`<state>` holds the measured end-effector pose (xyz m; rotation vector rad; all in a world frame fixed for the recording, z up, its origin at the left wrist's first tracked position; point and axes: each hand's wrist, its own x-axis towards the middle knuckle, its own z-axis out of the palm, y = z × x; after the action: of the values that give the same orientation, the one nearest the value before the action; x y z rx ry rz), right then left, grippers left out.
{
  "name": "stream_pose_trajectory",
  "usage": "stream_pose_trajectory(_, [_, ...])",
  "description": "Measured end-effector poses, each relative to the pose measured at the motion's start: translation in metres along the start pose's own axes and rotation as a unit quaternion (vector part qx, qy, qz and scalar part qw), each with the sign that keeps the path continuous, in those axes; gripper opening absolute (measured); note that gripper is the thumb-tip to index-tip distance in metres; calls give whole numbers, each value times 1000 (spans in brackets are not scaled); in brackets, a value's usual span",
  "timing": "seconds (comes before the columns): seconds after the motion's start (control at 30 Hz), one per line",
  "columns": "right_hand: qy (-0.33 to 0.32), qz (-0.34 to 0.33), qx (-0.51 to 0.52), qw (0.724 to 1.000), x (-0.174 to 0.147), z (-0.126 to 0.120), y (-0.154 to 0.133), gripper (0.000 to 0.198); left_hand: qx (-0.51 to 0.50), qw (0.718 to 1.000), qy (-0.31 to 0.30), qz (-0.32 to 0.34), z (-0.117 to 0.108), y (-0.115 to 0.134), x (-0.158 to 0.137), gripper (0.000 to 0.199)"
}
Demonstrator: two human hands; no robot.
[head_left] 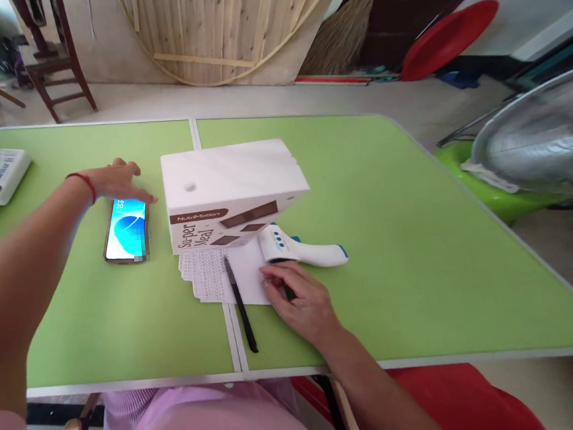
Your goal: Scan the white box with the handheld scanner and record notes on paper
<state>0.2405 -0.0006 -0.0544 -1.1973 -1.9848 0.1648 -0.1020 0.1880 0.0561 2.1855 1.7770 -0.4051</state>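
My left hand (119,179) reaches over the top end of a lit smartphone (126,232), its fingers spread and holding nothing. Whether it touches the phone or the table I cannot tell. To its right stands a white and brown "NutriMotion Super Meal" box (227,173). Handwritten paper (209,278) sticks out from beneath the box, with a black pen (239,303) lying across its edge. My right hand (301,301) rests by the paper, fingers curled around a small dark thing, mostly hidden. Just beyond it lies a white and blue infrared thermometer (302,248).
A white power bank (2,176) with a cable sits at the far left of the green table (398,232). A fan (545,139) stands off the table's right side. Beyond the far edge are a wooden chair (55,61) and a round wooden board (234,25).
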Motion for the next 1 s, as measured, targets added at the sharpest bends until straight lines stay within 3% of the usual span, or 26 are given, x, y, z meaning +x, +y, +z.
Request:
stream_pose_trajectory(0.13, [-7,11,1,1000,-1,1,1,14,-105,992,60,21,-13,-23,-30,99])
stream_pose_trajectory(0.27, [-7,17,-1,1000,-2,1,3,15,-167,978,112,58,-4,-38,-49,94])
stream_pose_trajectory(0.43, [-14,22,-4,1000,-4,-1,4,15,-141,983,65,97,26,-40,-44,113])
stream_pose_trajectory(0.6, [-19,24,-14,999,-4,-3,5,15,-107,990,29,88,42,-38,-34,124])
stream_pose_trajectory(0.7, [-15,18,-15,1000,-3,-4,4,14,-134,983,76,97,48,-37,-27,98])
stream_pose_trajectory(0.77, [-14,13,-17,1000,-3,-4,4,14,-168,974,131,78,51,-36,-23,71])
stream_pose_trajectory(0.83, [-13,10,-19,1000,-2,-4,4,13,-219,959,171,50,52,-35,-21,56])
stream_pose_trajectory(0.9, [-16,10,-20,1000,-3,-5,4,13,-272,946,171,38,51,-36,-22,57])
stream_pose_trajectory(1.0, [-20,13,-17,1000,-3,-5,5,13,-293,948,107,60,45,-40,-29,74])
